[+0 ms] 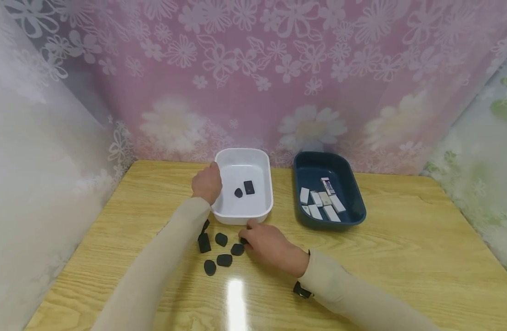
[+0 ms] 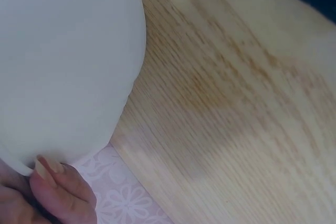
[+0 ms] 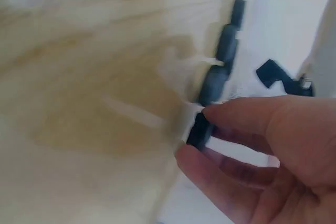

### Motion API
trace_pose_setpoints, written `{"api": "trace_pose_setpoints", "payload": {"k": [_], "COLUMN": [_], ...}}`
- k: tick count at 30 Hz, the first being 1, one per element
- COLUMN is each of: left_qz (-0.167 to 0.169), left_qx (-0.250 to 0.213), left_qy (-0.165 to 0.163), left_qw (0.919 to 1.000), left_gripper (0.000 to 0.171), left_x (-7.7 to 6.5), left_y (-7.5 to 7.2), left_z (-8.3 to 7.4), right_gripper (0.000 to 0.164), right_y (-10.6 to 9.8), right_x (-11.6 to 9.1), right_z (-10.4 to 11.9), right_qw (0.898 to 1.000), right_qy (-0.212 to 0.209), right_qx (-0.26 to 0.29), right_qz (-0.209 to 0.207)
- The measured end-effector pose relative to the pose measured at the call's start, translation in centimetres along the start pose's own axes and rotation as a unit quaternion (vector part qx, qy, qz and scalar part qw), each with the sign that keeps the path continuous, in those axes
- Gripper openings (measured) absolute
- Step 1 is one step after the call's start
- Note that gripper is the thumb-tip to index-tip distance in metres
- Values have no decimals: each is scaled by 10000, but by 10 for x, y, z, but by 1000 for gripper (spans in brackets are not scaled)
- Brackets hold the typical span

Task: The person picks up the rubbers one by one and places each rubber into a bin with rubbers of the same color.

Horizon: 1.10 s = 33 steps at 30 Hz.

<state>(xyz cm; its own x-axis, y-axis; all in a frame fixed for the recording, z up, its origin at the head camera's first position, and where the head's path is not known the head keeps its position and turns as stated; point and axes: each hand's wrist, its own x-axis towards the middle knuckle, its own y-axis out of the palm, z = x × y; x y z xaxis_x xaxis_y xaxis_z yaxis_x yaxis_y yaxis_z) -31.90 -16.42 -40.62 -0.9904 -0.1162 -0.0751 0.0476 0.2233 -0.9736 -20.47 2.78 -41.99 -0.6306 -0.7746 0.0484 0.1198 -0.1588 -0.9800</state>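
My left hand (image 1: pixel 207 184) grips the left rim of a white plastic basin (image 1: pixel 242 215); in the left wrist view the fingertips curl over that rim. Inside the basin lie a rounded black piece (image 1: pixel 238 193) and a flat black rectangular block (image 1: pixel 248 187). Just in front of it, my right hand (image 1: pixel 274 248) pinches a small black piece (image 3: pixel 199 130) between thumb and fingers, low over the table. More black pieces are spread to its left, among them a rounded one (image 1: pixel 237 249), an oval one (image 1: pixel 209 267) and a rectangular block (image 1: pixel 204 242).
A dark blue basin (image 1: pixel 354 216) stands right of the white one, with several white blocks (image 1: pixel 331 213) and a labelled eraser (image 1: pixel 327 185) inside. Both basins are on a wooden table (image 1: pixel 406 239) in front of a pink floral curtain (image 1: pixel 245 105). My left forearm overlaps some black pieces.
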Motion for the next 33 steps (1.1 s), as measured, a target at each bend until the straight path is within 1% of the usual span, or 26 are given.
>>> {"api": "trace_pose_setpoints", "payload": {"k": [2,4,7,10,11,14,16,18,21,24,28,33], "left_qz": [-36,-132,-232,-266,-244,-212,-194,-229,-232,-279,-346,-274], "left_qx": [-29,-59,-93,-94,-91,-78,-72,-67,-21,14,-99,-254], "left_qy": [24,56,83,79,75,51,37,31,25,23,92,121], "left_qw": [10000,9999,9997,9996,9996,9997,9998,9997,9997,9996,9993,9992], "left_gripper": [29,27,26,25,25,24,22,21,23,22,16,13], "left_x": [0,0,0,2,3,6,6,6,5,4,3,5], "left_y": [0,-1,0,1,3,5,6,5,7,8,5,4], "left_z": [0,0,1,2,2,3,3,4,6,9,7,6], "right_gripper": [12,14,17,20,20,25,28,30,30,28,26,28], "right_y": [-15,-37,-72,-100,-106,-118,-121,-120,-111,-97,-78,-54], "right_x": [0,2,12,32,40,66,84,102,129,150,164,170], "right_z": [1,4,6,-2,-7,-22,-31,-37,-45,-49,-52,-56], "right_qw": [9996,9989,9978,9959,9949,9914,9887,9839,9756,9662,9540,9382], "right_qy": [-44,-129,-298,-385,-322,79,420,766,1161,1459,1713,1838], "right_qx": [152,320,530,807,939,1255,1345,1410,1447,1471,1567,1894], "right_qz": [219,326,253,123,150,349,513,782,1170,1534,1898,2239]}}
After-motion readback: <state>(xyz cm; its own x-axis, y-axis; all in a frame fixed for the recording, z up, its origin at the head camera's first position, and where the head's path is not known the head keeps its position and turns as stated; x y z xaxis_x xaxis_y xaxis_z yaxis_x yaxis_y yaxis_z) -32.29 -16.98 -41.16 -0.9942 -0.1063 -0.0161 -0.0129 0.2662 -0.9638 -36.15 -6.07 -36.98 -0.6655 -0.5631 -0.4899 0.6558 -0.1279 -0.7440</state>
